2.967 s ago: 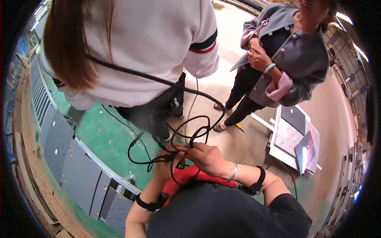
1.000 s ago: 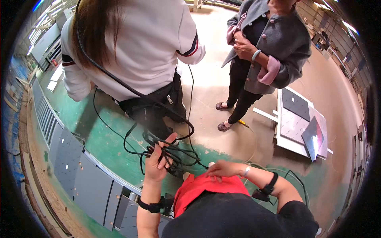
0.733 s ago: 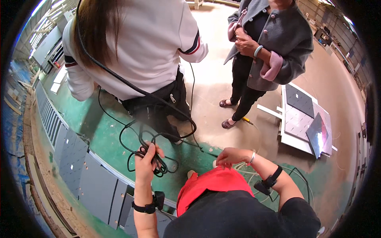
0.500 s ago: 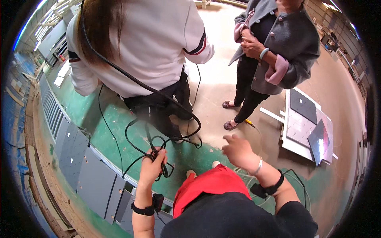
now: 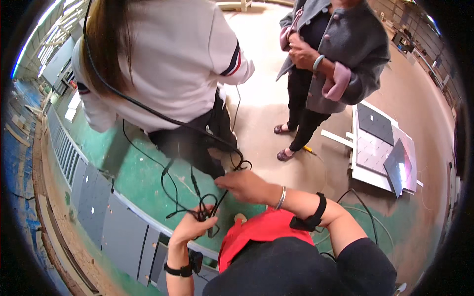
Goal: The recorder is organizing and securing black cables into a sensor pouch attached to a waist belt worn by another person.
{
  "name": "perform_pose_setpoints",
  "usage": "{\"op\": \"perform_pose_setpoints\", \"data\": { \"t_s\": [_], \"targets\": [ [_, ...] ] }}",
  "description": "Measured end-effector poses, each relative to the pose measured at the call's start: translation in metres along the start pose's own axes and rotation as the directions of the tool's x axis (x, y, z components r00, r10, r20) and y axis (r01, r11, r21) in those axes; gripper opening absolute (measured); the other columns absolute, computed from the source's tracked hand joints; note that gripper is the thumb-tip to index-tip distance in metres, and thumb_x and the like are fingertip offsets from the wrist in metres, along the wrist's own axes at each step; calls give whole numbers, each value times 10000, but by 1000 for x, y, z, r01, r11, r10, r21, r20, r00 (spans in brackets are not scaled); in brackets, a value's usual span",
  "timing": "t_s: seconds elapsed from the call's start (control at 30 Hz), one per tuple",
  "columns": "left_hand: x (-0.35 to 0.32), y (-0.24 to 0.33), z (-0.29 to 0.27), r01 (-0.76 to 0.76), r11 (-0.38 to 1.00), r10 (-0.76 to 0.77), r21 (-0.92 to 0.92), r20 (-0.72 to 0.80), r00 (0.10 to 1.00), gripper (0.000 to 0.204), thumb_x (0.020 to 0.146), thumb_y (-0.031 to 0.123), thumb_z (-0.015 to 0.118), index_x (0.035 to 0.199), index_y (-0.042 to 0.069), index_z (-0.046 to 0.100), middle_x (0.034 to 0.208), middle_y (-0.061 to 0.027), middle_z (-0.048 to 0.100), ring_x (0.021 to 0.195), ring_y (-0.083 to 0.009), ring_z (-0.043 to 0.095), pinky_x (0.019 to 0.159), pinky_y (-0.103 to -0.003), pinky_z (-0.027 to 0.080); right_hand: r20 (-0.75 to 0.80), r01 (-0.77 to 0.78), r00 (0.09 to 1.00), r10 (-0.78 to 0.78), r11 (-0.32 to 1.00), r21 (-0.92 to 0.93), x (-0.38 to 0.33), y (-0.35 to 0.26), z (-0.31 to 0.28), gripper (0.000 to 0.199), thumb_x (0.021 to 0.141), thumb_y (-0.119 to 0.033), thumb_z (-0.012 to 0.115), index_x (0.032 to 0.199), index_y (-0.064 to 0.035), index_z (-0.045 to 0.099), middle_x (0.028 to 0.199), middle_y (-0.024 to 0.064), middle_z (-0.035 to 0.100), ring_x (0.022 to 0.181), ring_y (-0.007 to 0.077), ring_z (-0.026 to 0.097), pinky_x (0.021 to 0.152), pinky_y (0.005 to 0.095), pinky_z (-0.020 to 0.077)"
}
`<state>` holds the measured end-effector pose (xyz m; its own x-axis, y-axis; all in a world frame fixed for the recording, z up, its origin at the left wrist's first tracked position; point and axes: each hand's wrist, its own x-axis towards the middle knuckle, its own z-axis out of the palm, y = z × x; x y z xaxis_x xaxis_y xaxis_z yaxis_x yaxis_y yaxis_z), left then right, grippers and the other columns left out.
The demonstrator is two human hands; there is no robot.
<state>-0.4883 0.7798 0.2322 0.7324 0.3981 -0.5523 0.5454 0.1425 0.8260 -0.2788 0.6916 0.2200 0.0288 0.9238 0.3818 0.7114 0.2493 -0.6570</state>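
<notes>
A black cable [image 5: 163, 118] comes down from the top across a nearby person's back and ends in loose loops before me. My left hand [image 5: 191, 226] is closed around a bunch of its coils, left of my red apron [image 5: 266, 229]. Farther up the same cable, my right hand [image 5: 247, 187] grips a stretch near a small tangle, its fingertips partly hidden. Between my hands the cable runs slanting. More thin loops and a plug-like thicker piece [image 5: 194, 180] hang beyond my left hand.
A person in a white sweater [image 5: 168, 54] stands close ahead, back turned. Another in a grey jacket [image 5: 340, 59] stands at right, hands together. Stacked panels [image 5: 373, 163] lie on the right. Grey boards and a roller conveyor [image 5: 64, 143] run along the left. Cables cross the green floor [image 5: 143, 163].
My right hand has moved left from open air onto the cable. My left hand, still holding the coils, has shifted slightly down and right. The loops hang differently.
</notes>
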Motion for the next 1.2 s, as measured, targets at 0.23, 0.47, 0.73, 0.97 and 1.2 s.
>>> {"op": "perform_pose_setpoints", "data": {
  "t_s": [0.23, 0.47, 0.73, 0.97, 1.2],
  "targets": [
    [8, 11, -8, 5, 1000, -4, -19, 58, 998, 190, 790, 163, 617, 912, 23, 578, 665, 12, 596, 431, -31, 424, 387, -188, 316, 173, 55, 983, -64, 997, 54, -6, 9, -3, 275, 776, -317, 610, 932, -92, 635, 690, 122, 556, 711, 319, 579, 617, 389, 459],
    [18, 3, 7, -221, 971, 198, -86, -214, 957, 198, 853, 124, 526, 1020, 21, 557, 698, 16, 574, 424, -40, 414, 395, -190, 324, 125, -422, 903, 410, 802, 423, 14, -12, 25, 231, 833, -220, 575, 953, -30, 631, 714, 99, 613, 616, 240, 577, 572, 306, 457],
    [46, -28, 13, -457, 880, 471, 129, -356, 807, 224, 819, 11, 498, 1038, -31, 524, 952, -126, 585, 884, -217, 568, 751, -317, 453, 29, -301, 953, 301, 954, -19, 27, -37, 20, 620, 735, -528, 590, 1121, -50, 510, 987, 188, 552, 835, 363, 580, 667, 419, 477],
    [41, -19, 10, -422, 638, 689, 644, -233, 686, 188, 825, 92, 500, 972, -21, 531, 800, -113, 600, 699, -199, 579, 587, -314, 434, 77, -328, 938, 338, 796, 508, 39, -36, 37, 243, 791, -202, 526, 922, -2, 569, 814, 175, 605, 776, 327, 599, 689, 384, 471],
    [34, -14, 9, -297, 883, 289, -363, -77, 954, 56, 832, 117, 590, 841, 75, 554, 580, 23, 506, 421, -55, 412, 409, -206, 334, 387, -564, 825, 412, 558, 608, 62, -23, 21, 134, 768, -87, 556, 843, 22, 573, 688, 70, 612, 523, 102, 549, 461, 240, 447]
  ]
}}
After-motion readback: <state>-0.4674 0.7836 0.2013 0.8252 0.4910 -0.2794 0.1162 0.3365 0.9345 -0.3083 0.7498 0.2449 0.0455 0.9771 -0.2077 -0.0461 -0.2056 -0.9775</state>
